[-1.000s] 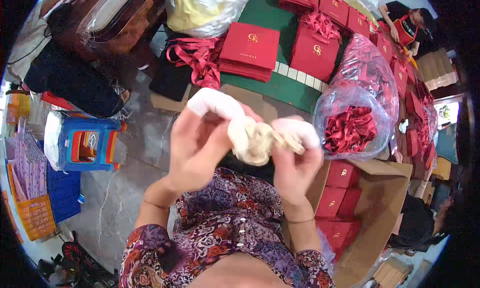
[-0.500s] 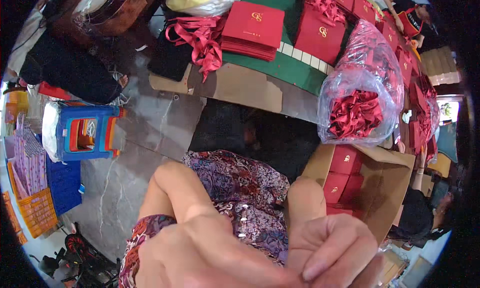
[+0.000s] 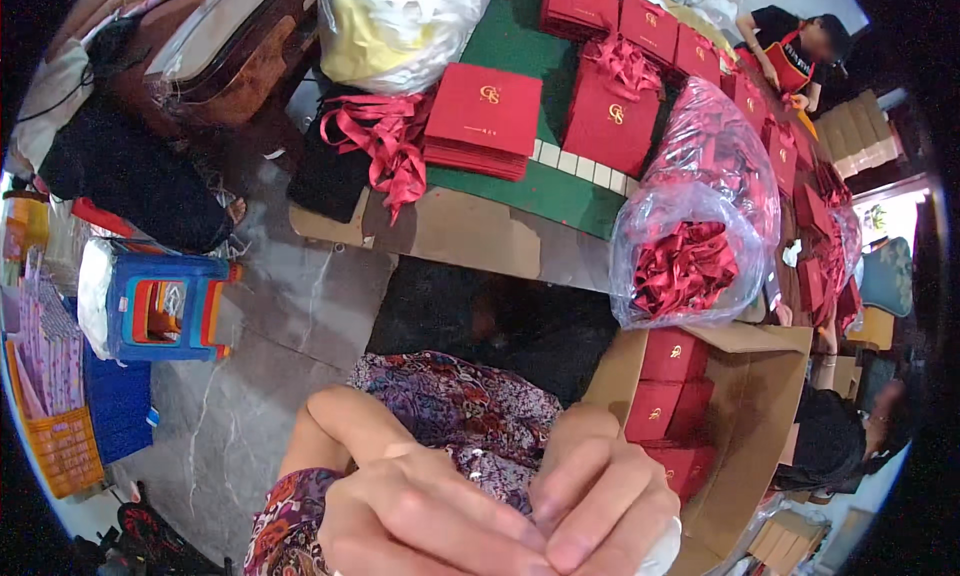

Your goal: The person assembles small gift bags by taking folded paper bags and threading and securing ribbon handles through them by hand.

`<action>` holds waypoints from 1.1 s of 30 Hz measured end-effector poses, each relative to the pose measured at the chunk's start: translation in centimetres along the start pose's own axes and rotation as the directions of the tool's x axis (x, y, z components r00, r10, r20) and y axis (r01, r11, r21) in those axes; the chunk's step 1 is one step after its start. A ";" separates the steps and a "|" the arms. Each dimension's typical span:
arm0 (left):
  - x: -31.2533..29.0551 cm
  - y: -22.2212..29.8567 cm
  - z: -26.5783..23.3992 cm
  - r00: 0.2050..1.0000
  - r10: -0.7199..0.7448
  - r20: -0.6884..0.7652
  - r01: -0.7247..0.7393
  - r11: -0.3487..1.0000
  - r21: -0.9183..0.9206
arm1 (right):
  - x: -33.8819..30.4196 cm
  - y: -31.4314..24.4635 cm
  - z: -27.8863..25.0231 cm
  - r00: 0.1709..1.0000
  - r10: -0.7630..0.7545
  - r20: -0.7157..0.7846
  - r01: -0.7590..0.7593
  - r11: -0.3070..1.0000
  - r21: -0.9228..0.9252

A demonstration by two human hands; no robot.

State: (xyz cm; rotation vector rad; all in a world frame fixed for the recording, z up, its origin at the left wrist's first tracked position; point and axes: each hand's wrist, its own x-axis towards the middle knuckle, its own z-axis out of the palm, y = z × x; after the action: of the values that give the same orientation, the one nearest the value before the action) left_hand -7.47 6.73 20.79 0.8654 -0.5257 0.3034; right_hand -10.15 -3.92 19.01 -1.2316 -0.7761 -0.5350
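Observation:
Close to the camera at the lower edge, my left hand (image 3: 425, 511) and my right hand (image 3: 608, 491) meet with their fingertips bent together. Both are closed in a pinch. What they hold, if anything, is hidden behind the fingers; a bit of something white (image 3: 664, 550) shows beside my right hand. Beyond my lap, on the table, lies a stack of flat red paper bags (image 3: 482, 121) with gold print. Loose red ribbons (image 3: 392, 161) hang next to it over the table edge. A clear plastic bag full of red ribbon (image 3: 690, 266) bulges over the front edge.
An open carton (image 3: 755, 426) with red boxes (image 3: 668, 364) inside stands to my right. More red bags (image 3: 612, 116) cover the green tabletop (image 3: 575, 204). Blue stools (image 3: 165, 301) and an orange basket (image 3: 62, 451) are at left. A person (image 3: 795, 56) works at the far right.
My hands have drawn closer together, and the right one has shifted left. The table and everything on it sit lower in the picture, as the view has tilted up.

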 end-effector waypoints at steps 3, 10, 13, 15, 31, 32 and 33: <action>-0.8 -2.4 0.5 0.816 0.365 -0.448 -0.424 0.905 -0.035 | -0.6 1.8 0.6 0.996 -0.086 -0.011 0.087 0.995 0.040; -0.9 0.0 0.1 0.986 -0.115 -0.118 0.102 0.989 -0.112 | -1.5 2.1 1.4 0.914 -0.131 -0.384 0.135 0.991 -0.016; -1.8 1.7 1.7 0.954 -0.086 -0.287 -0.029 0.927 -0.373 | -0.9 1.2 0.7 0.951 -0.282 -0.128 0.283 0.959 -0.010; -1.7 1.1 0.5 0.972 0.014 -0.234 -0.099 0.930 -0.355 | -0.5 1.0 0.2 0.964 -0.244 -0.109 0.250 0.967 0.052; -1.2 0.2 -1.3 0.996 -0.092 -0.002 0.082 0.901 -0.426 | -0.3 3.0 -0.9 0.983 -0.160 -0.086 0.178 0.945 0.275; -0.9 -0.2 -2.1 0.998 -0.057 0.023 0.062 0.912 -0.404 | -0.2 3.5 -1.2 0.976 -0.215 -0.040 0.216 0.914 0.345; -1.1 0.0 -2.8 0.999 -0.022 0.048 0.038 0.924 -0.382 | -0.4 3.5 -1.2 0.976 -0.214 -0.042 0.215 0.911 0.351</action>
State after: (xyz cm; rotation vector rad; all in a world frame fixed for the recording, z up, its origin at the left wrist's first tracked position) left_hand -7.50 8.94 18.69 0.4994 -0.5872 0.1458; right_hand -7.55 -4.15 16.39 -0.8154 -0.9664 -0.5470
